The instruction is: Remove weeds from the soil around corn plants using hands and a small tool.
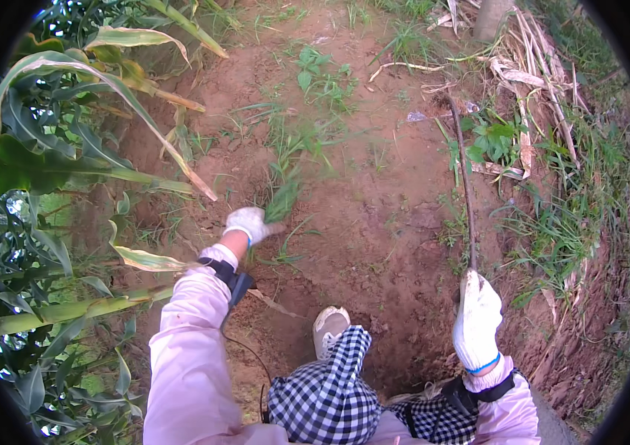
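Note:
My left hand, in a white knit glove with a blue edge, is above the bare soil left of centre. A tuft of green weeds, blurred, rises from its fingers and looks gripped in them. On the right, my gloved right hand is closed around the lower end of a thin dark rod or stick, which points away from me. The rod's far end lies near dry litter, where its shape is hard to make out. Between the hands is reddish-brown soil with low grass.
Maize plants with long leaves line the left side. At the right, dry stalks and leaves lie beside a post or trunk. A grassy bank runs down that side. My shoe stands on the soil below.

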{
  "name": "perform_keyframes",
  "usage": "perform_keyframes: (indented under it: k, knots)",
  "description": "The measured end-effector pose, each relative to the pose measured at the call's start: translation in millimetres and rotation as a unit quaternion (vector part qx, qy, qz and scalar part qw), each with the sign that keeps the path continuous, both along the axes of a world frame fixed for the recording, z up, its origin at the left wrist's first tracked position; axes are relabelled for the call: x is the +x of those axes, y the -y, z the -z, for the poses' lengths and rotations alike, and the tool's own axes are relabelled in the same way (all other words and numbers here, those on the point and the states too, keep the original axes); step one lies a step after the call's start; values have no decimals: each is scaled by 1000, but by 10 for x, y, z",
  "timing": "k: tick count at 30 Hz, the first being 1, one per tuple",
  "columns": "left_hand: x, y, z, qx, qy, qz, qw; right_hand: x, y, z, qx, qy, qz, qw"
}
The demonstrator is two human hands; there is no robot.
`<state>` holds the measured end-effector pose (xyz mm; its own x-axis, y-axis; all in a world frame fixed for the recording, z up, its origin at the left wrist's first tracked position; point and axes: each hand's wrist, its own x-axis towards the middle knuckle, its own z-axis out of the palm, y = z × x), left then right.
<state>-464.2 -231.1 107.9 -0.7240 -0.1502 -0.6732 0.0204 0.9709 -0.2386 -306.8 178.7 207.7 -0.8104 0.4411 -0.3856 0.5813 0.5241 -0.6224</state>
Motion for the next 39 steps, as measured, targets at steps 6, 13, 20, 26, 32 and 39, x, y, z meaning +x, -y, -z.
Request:
perform_keyframes:
  k: [6,13,20,26,32,39]
  knots:
    - [635,-145,593,94,65,58,992,38,-22,46,-5,16,6,1000]
    - [447,235,120,139,-56,-58,987,62,-59,-24,-12,3,1,1000]
    - [1202,-156,500,56,-66,-16,996,37,-29,-44,-10,9,5,1000]
    - [905,-234,562,264,-156,-76,949,59,-46,-11,37,-47,-63,996]
    - [601,-1085,640,298,-133,196,925,73,-119,-81,2,-19,-32,999]
    - [906,-1743,1202,283,-82,310,904,202,-256,-47,20,-41,-54,997]
